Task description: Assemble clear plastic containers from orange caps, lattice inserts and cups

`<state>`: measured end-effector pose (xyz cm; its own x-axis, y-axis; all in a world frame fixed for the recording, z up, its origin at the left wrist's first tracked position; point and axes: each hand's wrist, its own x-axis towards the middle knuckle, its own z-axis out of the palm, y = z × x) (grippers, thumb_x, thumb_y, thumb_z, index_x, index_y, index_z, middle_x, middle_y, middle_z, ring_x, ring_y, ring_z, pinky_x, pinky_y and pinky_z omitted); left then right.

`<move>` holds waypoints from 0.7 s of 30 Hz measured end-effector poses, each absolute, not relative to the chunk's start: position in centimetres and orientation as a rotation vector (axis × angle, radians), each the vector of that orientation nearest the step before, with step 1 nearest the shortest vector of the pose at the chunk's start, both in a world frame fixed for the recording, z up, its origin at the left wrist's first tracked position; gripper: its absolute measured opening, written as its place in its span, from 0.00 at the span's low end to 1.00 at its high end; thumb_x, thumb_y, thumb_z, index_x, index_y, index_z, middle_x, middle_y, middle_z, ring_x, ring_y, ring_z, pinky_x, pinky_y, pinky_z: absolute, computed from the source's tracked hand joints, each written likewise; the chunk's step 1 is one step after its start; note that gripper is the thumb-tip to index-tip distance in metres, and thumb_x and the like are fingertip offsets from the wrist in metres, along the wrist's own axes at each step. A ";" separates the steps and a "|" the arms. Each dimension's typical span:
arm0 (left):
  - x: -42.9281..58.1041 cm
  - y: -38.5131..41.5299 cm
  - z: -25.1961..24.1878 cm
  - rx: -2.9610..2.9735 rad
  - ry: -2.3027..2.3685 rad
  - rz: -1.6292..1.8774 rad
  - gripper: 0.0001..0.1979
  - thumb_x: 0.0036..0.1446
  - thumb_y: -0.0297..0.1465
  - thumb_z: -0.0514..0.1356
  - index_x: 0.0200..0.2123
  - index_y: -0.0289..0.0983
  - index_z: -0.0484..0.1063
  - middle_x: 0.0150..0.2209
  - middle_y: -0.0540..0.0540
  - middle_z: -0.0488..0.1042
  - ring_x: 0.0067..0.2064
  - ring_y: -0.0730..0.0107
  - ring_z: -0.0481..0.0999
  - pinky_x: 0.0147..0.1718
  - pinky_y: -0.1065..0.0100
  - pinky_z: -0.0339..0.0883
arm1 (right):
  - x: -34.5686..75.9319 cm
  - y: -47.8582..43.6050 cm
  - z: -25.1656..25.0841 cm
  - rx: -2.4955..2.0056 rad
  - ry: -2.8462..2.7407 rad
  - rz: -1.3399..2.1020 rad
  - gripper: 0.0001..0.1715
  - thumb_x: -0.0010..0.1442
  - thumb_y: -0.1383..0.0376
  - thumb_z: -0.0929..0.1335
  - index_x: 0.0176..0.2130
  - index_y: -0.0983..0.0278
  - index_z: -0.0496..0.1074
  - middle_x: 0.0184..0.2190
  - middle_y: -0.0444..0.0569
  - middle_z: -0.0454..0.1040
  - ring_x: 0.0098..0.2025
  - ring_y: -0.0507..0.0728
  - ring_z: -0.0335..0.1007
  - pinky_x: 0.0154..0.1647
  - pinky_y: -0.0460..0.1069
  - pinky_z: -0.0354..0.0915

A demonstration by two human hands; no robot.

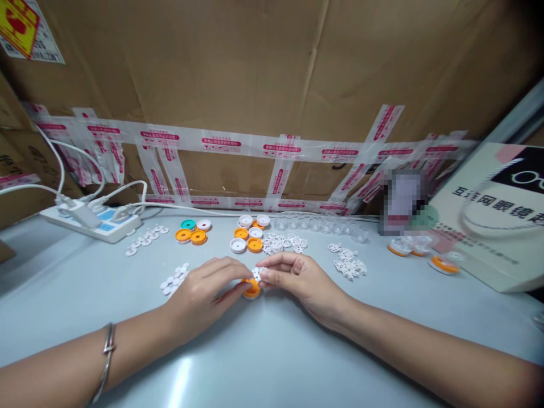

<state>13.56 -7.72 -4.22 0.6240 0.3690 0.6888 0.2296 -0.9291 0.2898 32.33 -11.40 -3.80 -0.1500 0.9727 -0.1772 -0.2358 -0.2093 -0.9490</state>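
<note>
My left hand (204, 292) and my right hand (297, 277) meet at the middle of the pale table (272, 362). Between their fingertips sits a small orange round cap (251, 290), pinched by my left thumb and fingers. My right fingers pinch a small white perforated disc (258, 273) right on top of the cap. A metal bangle (107, 357) circles my left wrist.
Orange, white and teal caps (193, 231) and a second group of caps (250, 233) lie beyond my hands. Piles of white discs (348, 262), more white discs (174, 280) and clear cups (318, 224) lie around. A power strip (91, 221) sits far left, a printed box (488, 215) right, taped cardboard (272, 85) behind.
</note>
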 end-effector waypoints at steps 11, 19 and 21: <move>13.3 -7.5 -4.7 2.676 0.496 1.195 0.06 0.56 0.21 0.57 0.36 0.36 0.71 0.30 0.48 0.77 0.32 0.72 0.75 0.33 0.71 0.68 | 32.6 -10.9 -4.1 -1.216 -1.162 1.549 0.28 0.43 0.43 0.69 0.21 0.67 0.69 0.13 0.43 0.70 0.13 0.46 0.62 0.17 0.42 0.57; 13.2 -7.3 -4.6 2.622 0.550 1.189 0.05 0.56 0.22 0.57 0.35 0.35 0.71 0.30 0.47 0.77 0.32 0.71 0.75 0.32 0.71 0.68 | 38.5 -6.5 -3.5 -1.472 -1.544 0.688 0.17 0.50 0.53 0.69 0.28 0.65 0.70 0.23 0.43 0.69 0.25 0.51 0.63 0.28 0.46 0.58; 13.2 -7.2 -4.6 2.612 0.551 1.180 0.04 0.56 0.22 0.57 0.34 0.34 0.71 0.29 0.47 0.76 0.32 0.71 0.75 0.32 0.71 0.68 | 39.6 -6.0 -3.5 -1.593 -1.796 0.596 0.13 0.50 0.57 0.69 0.29 0.65 0.71 0.26 0.45 0.70 0.29 0.53 0.63 0.30 0.47 0.58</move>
<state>13.22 -7.23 -4.63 0.6067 0.4230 0.6731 0.2447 -0.9049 0.3482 39.57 -5.98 -3.48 -0.0450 0.9839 0.1729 0.6856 0.1563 -0.7110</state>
